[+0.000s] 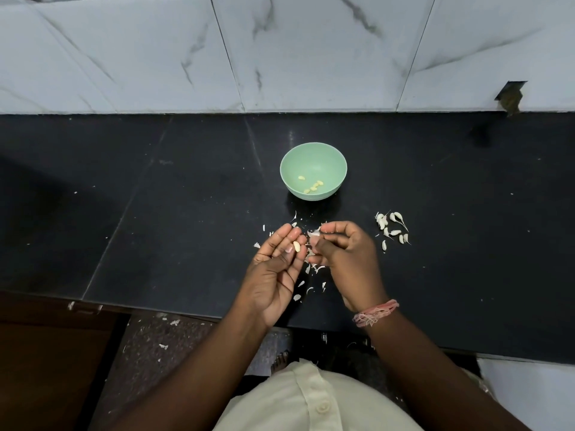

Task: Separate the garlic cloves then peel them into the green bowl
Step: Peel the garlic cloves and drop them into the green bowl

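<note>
A green bowl (337,163) stands on the black counter (155,213) and holds several peeled garlic cloves (312,186). Just in front of the bowl, my left hand (277,272) lies palm up, its thumb pinning a peeled clove (296,246) against the fingers. My right hand (345,250) is beside it, fingers curled, pinching a piece of papery garlic skin (314,233) at its fingertips. Several unpeeled cloves (392,230) lie in a loose pile to the right of my right hand.
Torn skins (314,270) litter the counter under and around both hands, and some lie on the floor (161,346) below. A marble-tiled wall (280,57) closes the back. The counter's front edge (186,312) runs just under my wrists.
</note>
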{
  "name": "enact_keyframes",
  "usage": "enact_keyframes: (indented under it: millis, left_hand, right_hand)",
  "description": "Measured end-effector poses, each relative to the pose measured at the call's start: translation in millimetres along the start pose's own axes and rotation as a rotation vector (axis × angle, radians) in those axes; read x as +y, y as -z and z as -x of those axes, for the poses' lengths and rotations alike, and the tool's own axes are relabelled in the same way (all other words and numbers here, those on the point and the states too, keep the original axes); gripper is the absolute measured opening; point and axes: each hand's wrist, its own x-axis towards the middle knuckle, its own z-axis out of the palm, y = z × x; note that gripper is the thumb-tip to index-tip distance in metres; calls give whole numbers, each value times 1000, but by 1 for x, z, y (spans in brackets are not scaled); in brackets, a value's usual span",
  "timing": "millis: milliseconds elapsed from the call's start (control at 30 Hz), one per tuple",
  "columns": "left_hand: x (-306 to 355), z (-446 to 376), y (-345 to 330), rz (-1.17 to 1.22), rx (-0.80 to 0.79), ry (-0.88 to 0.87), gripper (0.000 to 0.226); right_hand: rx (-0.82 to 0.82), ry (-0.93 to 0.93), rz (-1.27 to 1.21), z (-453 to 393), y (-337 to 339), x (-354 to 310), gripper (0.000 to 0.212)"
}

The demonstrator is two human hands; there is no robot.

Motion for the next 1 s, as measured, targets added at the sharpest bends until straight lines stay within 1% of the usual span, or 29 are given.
enact_keyframes:
  millis: [67,133,200,267,300,333,367,433,500,533,633,667,700,833,933,1000]
  left_hand:
    - [1,0,-2,31,-9,10,42]
    - [2,0,-3,49,-15,19,43]
    - [3,0,-4,56,-18,21,43]
    - [3,-1,-5,53,-13,22,43]
    - [3,-1,-5,50,-8,20,43]
    - [3,-1,-6,46,-3,17,43]
    - [2,-1,-6,41,2,11,42]
    - [2,-1,-8,26,15,-6,42]
    - [2,-1,-11,11,25,-30,42]
    - [2,-1,-12,5,28,-42,42]
    - [-1,1,-16,-8,37,-70,41]
    - [-3,2,-17,-12,42,-82,41]
    - [-5,3,-17,-16,51,-94,41]
    - [-14,6,-19,-21,124,-158,38]
    - [-20,10,-21,-14,152,-207,36]
    - [-22,11,-24,-28,161,-230,34]
  right_hand:
    - [28,40,69,-2,5,1,11]
    - [69,102,197,-5,8,5,11]
    - [103,202,401,-6,10,8,18]
    - [126,260,560,-6,12,9,35]
    - [143,286,603,-7,13,10,38]
    - [157,306,632,-6,13,8,36]
    - [161,325,639,-8,14,8,29]
    - [134,330,621,-9,16,7,7]
    - [105,325,608,-10,17,7,21]
    - [101,337,617,-10,18,5,24]
    - [37,413,664,-6,18,-1,44]
    - [13,437,668,-4,18,-4,47]
    - [7,468,657,-4,17,-5,45]
    - [20,532,581,2,15,-7,15]
    - [-5,519,545,7,14,-4,9]
    - [-21,474,540,8,13,-3,7]
